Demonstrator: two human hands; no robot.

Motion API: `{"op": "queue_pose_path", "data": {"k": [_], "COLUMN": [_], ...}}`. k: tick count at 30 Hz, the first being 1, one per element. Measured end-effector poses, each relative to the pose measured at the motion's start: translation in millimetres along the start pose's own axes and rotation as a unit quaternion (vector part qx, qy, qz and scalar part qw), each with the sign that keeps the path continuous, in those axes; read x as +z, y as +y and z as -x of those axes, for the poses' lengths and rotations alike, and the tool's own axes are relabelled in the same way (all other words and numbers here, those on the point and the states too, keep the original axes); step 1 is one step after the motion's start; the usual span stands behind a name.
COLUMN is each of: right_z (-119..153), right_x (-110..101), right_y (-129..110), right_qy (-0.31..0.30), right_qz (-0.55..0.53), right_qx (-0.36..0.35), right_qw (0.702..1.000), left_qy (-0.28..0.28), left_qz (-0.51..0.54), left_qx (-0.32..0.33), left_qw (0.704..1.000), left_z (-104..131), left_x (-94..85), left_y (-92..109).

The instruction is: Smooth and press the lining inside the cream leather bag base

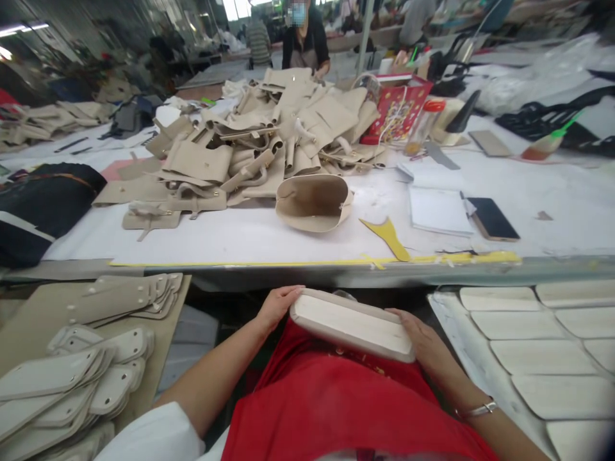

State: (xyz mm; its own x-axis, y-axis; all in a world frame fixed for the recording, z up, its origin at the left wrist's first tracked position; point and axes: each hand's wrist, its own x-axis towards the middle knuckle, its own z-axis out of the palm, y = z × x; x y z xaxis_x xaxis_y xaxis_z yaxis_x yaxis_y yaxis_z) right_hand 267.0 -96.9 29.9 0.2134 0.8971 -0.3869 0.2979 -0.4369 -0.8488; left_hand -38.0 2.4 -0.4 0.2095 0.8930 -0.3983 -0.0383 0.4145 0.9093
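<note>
Over the apron, both hands [281, 304] apparently grip a pale panel [353, 324].

- No words, brand, number or sign could be read with certainty.
- The red apron [346, 410] bore small yellow marks like lettering across its upper front, too blurred to make out.
- The red box [401, 105] carried a gold and pale print, also too blurred to read.
</note>
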Motion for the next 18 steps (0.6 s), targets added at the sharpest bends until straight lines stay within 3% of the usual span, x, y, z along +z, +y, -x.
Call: {"op": "queue_pose_path", "data": {"k": [5,8,12,15,18], "right_z": [-7.3,-7.0,-3.2,-0.9,1.2], "right_x": [-4.6,-2.9,7.2,13.7,15.4], "right_y": [10.7,15.0,20.8,21.0,15.1], "right_qy": [0.012,0.013,0.033,0.033,0.050], "right_qz": [0.076,0.037,-0.077,-0.169,-0.157], "right_qx": [-0.042,-0.038,-0.001,0.039,0.044], "right_qw": [0.996,0.999,0.996,0.984,0.985], "left_qy": [0.023,0.003,-0.007,-0.020,-0.039], "left_qz": [-0.007,0.096,0.267,0.314,0.321], "left_qx": [0.034,0.015,-0.025,-0.060,-0.065], "left_qw": [0.999,0.995,0.963,0.947,0.944], "left_z": [6.1,10.2,12.7,12.1,10.6], "left_x": [12.6,16.8,18.4,18.4,18.9], "left_y": [-0.9,-8.9,-18.8,-20.8,-21.6]}}
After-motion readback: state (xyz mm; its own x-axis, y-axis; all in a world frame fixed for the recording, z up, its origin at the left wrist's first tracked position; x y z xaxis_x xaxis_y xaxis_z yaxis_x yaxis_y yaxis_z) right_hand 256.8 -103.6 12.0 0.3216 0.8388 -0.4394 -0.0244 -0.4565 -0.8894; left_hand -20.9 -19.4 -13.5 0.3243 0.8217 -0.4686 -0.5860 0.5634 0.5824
